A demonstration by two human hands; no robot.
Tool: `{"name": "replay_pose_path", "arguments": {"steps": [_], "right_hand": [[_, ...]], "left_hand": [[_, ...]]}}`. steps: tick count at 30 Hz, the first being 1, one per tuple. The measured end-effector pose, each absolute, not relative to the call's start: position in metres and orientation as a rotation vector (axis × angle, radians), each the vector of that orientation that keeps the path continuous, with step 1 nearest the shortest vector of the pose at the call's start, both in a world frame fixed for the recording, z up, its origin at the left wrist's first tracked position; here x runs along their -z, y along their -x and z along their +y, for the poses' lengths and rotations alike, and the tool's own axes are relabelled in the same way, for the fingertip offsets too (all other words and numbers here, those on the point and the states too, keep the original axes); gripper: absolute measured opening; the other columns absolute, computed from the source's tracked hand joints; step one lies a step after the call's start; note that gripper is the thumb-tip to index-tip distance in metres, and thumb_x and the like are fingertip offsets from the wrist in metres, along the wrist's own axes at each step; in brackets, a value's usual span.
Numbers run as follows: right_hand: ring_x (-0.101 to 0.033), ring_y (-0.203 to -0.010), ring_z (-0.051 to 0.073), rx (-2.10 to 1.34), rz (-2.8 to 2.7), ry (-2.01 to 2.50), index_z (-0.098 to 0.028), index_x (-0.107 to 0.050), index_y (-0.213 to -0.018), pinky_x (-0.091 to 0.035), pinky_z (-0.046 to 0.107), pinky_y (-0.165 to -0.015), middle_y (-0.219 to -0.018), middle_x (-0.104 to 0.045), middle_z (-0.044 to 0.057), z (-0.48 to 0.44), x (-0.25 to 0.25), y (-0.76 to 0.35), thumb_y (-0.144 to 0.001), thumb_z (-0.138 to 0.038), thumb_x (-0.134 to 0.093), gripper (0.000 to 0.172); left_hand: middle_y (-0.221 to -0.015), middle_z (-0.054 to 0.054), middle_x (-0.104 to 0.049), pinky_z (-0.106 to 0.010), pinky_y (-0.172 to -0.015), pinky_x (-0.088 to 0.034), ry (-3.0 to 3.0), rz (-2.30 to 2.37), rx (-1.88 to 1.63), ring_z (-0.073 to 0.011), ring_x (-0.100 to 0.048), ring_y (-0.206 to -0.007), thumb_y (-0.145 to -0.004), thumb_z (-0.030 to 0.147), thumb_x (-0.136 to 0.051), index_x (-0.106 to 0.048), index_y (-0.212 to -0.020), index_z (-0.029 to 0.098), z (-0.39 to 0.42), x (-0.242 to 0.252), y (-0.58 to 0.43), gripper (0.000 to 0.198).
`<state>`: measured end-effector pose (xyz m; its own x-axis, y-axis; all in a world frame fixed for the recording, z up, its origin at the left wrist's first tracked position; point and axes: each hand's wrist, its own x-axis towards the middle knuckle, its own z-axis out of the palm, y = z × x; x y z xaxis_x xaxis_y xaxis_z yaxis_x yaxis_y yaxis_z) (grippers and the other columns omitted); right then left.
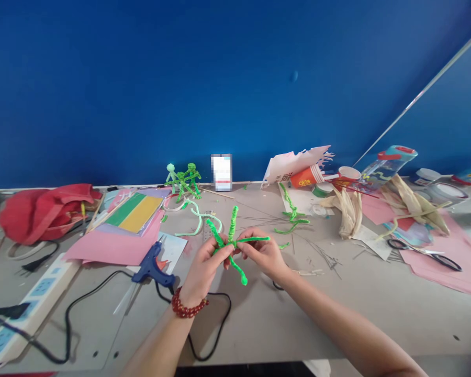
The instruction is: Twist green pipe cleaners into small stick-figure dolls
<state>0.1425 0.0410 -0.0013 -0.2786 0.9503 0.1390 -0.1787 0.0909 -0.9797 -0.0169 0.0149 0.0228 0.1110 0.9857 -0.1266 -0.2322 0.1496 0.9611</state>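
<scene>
As the head view looks down across the worktop (259, 324), a green pipe-cleaner figure (232, 242) sits between the person's two hands, raised off the surface near its middle. The left hand (204, 266), wearing a red beaded bracelet (189, 305), has its grip closed on the figure's body, while the right hand (262, 252) keeps a tight pinching grip on one outstretched limb. Just beside the left hand, at 8 o'clock, lies a blue hot glue gun (151, 267), with a white power strip (35, 303) farther out. A stack of pink paper (110, 247) and a red cloth bag (47, 212) sit at 10 o'clock. Three finished pipe-cleaner figures (183, 180) stand at 12 o'clock before a blue wall (220, 78). At 2 o'clock are a loose green pipe-cleaner shape (292, 217), an orange paper cup (306, 176) and dried corn husks (349, 212), with black-handled scissors (424, 255) on pink paper at 3 o'clock
</scene>
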Motion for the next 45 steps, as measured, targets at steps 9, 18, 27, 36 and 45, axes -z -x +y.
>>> {"name": "replay_pose_path", "arguments": {"steps": [9,18,27,36,45], "right_hand": [[-0.069,-0.072,0.017,-1.393,-1.361,0.849,-0.018,-0.063,-0.085,-0.050,0.024,-0.056,-0.075,-0.068,0.003,0.038,0.001,-0.140,-0.083,-0.032,-0.067,0.014],[-0.067,-0.069,0.017,-1.529,-1.377,0.814,-0.018,-0.060,-0.087,-0.049,0.024,-0.055,-0.071,-0.068,0.002,0.040,-0.002,-0.140,-0.081,-0.038,-0.068,0.023],[-0.054,-0.068,0.013,-1.484,-2.038,0.659,-0.017,-0.066,-0.081,-0.046,0.024,-0.063,-0.074,-0.062,0.000,0.067,-0.025,-0.178,-0.088,-0.036,-0.060,0.021],[-0.052,-0.058,0.011,-1.820,-1.934,0.851,-0.016,-0.068,-0.072,-0.042,0.022,-0.057,-0.063,-0.059,-0.003,0.080,-0.023,-0.182,-0.077,-0.024,-0.059,0.012],[-0.053,-0.059,0.012,-1.122,-2.179,1.119,-0.018,-0.067,-0.071,-0.035,0.020,-0.053,-0.065,-0.061,-0.003,0.060,-0.039,-0.174,-0.072,-0.019,-0.069,0.003]], "left_hand": [[-0.064,0.002,-0.052,-0.022,-0.055,-0.040,-1.090,1.149,-1.196,-0.0114,-0.048,-0.060,-0.078,0.034,-0.068,-0.058,-0.073,0.018,0.014,-0.028,0.012,0.020],[-0.059,0.004,-0.049,-0.023,-0.055,-0.037,-1.080,1.138,-1.182,-0.0110,-0.045,-0.058,-0.080,0.037,-0.064,-0.053,-0.066,0.018,0.016,-0.023,0.014,0.026],[-0.059,0.002,-0.051,-0.025,-0.055,-0.038,-1.067,1.049,-1.066,-0.0129,-0.047,-0.058,-0.081,0.038,-0.063,-0.056,-0.074,0.019,0.013,-0.023,0.014,0.021],[-0.058,0.003,-0.049,-0.023,-0.052,-0.037,-1.247,1.023,-0.810,-0.0109,-0.043,-0.052,-0.079,0.038,-0.063,-0.054,-0.069,0.018,0.016,-0.024,0.015,0.024],[-0.057,0.004,-0.047,-0.022,-0.048,-0.033,-1.303,1.204,-0.848,-0.0108,-0.042,-0.052,-0.080,0.035,-0.062,-0.053,-0.070,0.018,0.018,-0.013,0.017,0.021]]}}
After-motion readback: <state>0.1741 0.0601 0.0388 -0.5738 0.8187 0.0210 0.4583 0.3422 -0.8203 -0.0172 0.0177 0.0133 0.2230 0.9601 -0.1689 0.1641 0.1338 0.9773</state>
